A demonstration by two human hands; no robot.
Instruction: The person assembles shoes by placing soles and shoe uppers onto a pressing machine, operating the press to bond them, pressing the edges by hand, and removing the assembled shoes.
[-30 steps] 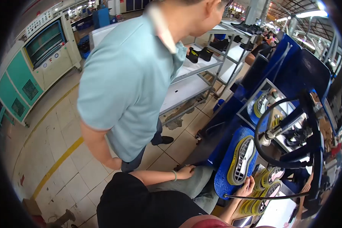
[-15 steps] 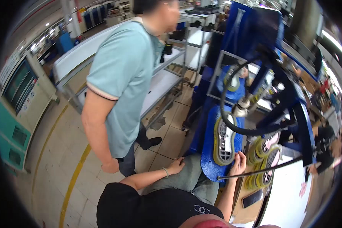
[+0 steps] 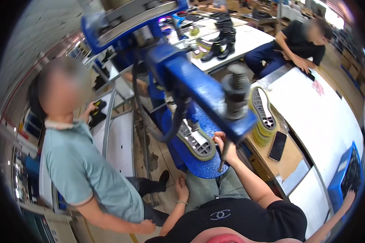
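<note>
A grey and yellow-green shoe sole (image 3: 206, 150) lies flat, its gridded inside facing up, on the blue plate (image 3: 207, 169) of a press. My right hand (image 3: 228, 150) is at the plate's right edge, beside the sole's heel end. Its fingers look loosely apart, and I cannot tell whether they touch the sole. A thin metal rod (image 3: 224, 158) crosses in front of this hand. My left hand (image 3: 181, 189) rests against my thigh, loosely open and holding nothing, with a bracelet at the wrist.
The blue press arm (image 3: 190, 77) reaches over the plate. To the right, stacked soles (image 3: 263, 115) and a phone (image 3: 278, 146) sit on cardboard. A person in light blue (image 3: 89, 158) stands left; another sits beyond the white table (image 3: 312, 109). Another person's hand (image 3: 348, 197) reaches a blue crate (image 3: 340, 178).
My view has swung to the right, bringing the seated person and blue crate into sight. Both my hands stay in about the same places, and the sole remains on the plate.
</note>
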